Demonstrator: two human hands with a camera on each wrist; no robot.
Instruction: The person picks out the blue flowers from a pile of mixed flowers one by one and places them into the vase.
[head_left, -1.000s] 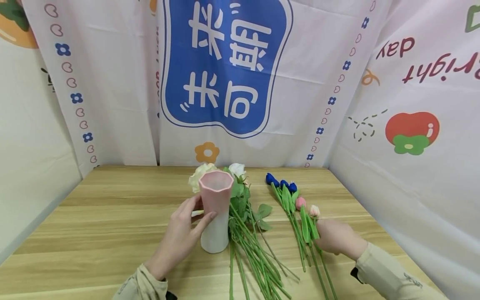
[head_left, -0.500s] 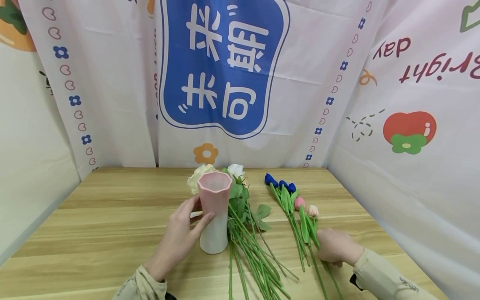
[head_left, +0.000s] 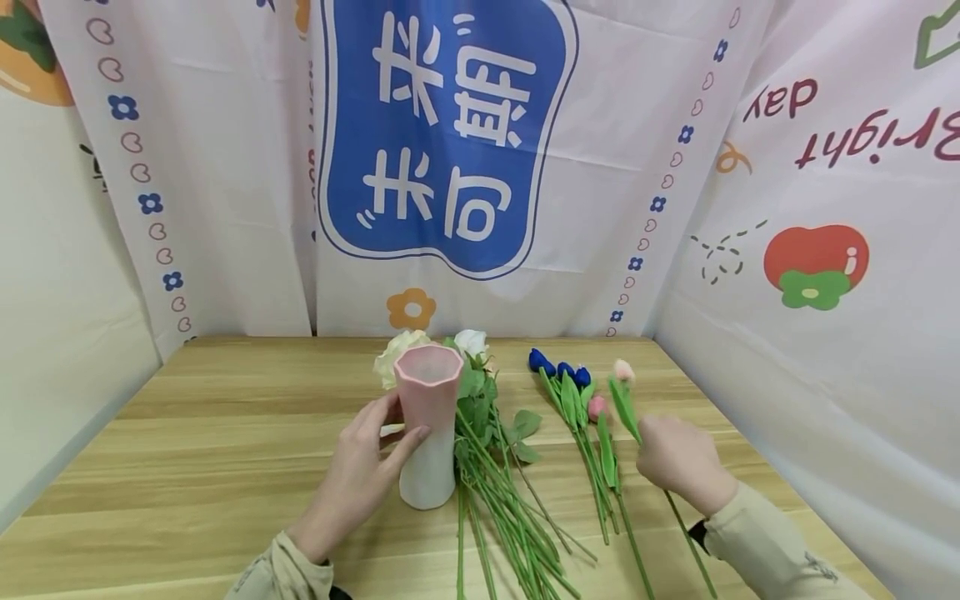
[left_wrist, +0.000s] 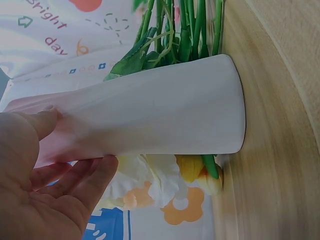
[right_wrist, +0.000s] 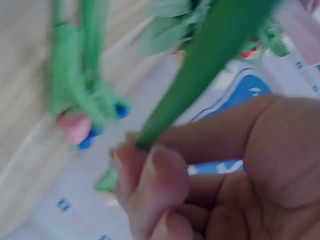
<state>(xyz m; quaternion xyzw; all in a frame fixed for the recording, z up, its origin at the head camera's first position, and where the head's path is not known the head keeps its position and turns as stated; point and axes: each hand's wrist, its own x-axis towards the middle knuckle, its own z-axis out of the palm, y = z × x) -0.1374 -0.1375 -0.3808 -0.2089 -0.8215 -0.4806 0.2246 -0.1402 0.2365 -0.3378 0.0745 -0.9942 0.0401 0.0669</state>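
A tall vase (head_left: 427, 458), pink at the rim and fading to white, stands upright on the table. My left hand (head_left: 358, 467) holds it from the left, thumb on the near side and fingers behind, as the left wrist view also shows. In my right hand (head_left: 681, 462) a pale pink tulip (head_left: 623, 372) is pinched by its stem; the bloom points away from me and the stem's end trails toward the front. The right wrist view shows the thumb and fingertips closed on the green stem (right_wrist: 200, 75). A darker pink tulip (head_left: 597, 407) lies just left of that hand.
Several blue tulips (head_left: 566, 370) lie on the wooden table (head_left: 225, 467) right of the vase. Against the vase's right side are leafy green stems (head_left: 510, 517), with a white rose (head_left: 471, 342) at the back. A cream bloom (head_left: 397, 357) shows behind the vase. Printed cloth (head_left: 615, 167) hangs around the table.
My right hand has drawn the pale pink tulip away from the darker pink one and lifted it, its bloom now farther back. My left hand stays on the vase.
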